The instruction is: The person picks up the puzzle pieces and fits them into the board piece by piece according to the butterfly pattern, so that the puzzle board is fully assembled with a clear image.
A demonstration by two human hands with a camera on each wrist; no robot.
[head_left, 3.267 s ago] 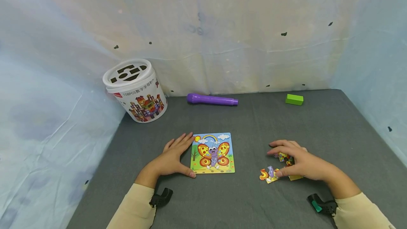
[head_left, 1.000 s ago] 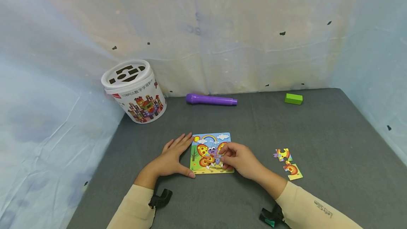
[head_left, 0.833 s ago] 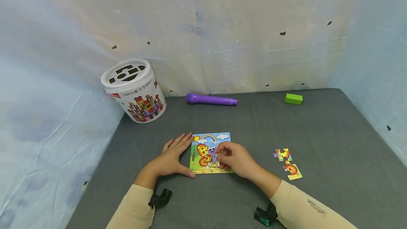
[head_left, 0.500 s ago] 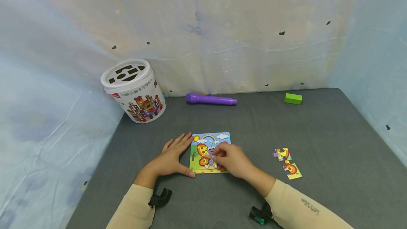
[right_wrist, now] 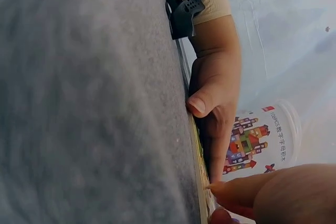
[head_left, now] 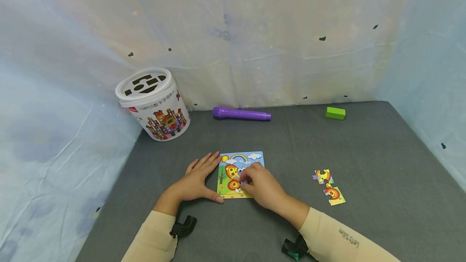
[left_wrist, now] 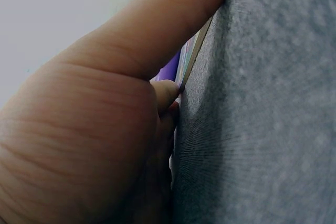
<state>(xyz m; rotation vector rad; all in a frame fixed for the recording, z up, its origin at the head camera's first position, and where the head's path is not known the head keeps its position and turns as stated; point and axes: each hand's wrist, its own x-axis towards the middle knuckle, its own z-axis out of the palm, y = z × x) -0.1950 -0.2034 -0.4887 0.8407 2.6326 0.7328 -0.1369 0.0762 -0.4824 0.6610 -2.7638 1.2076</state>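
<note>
A square butterfly puzzle board (head_left: 233, 172) lies flat on the grey table. My left hand (head_left: 199, 181) rests at its left side with straight, spread fingers; fingertips and thumb touch its edge. Over the board's right half, my right hand (head_left: 265, 185) has curled fingers and pinches a puzzle piece down at the picture's middle. The fingers hide most of that piece and the butterfly's right wing. Two loose puzzle pieces lie to the right, one with a yellow spotted wing (head_left: 324, 176) and one with an orange swirl (head_left: 334, 195). The left wrist view shows the thumb (left_wrist: 157, 19) against the table.
A white block bucket (head_left: 156, 104) with a slotted lid stands at the back left. Near the back edge lie a purple toy microphone (head_left: 242, 114) and a green block (head_left: 335, 113). A patterned cloth (head_left: 255, 43) hangs behind the table.
My right hand has left the loose pieces with one of them and come over the board, then shifted further left across it. Two pieces stay on the right. The left hand has kept its place.
</note>
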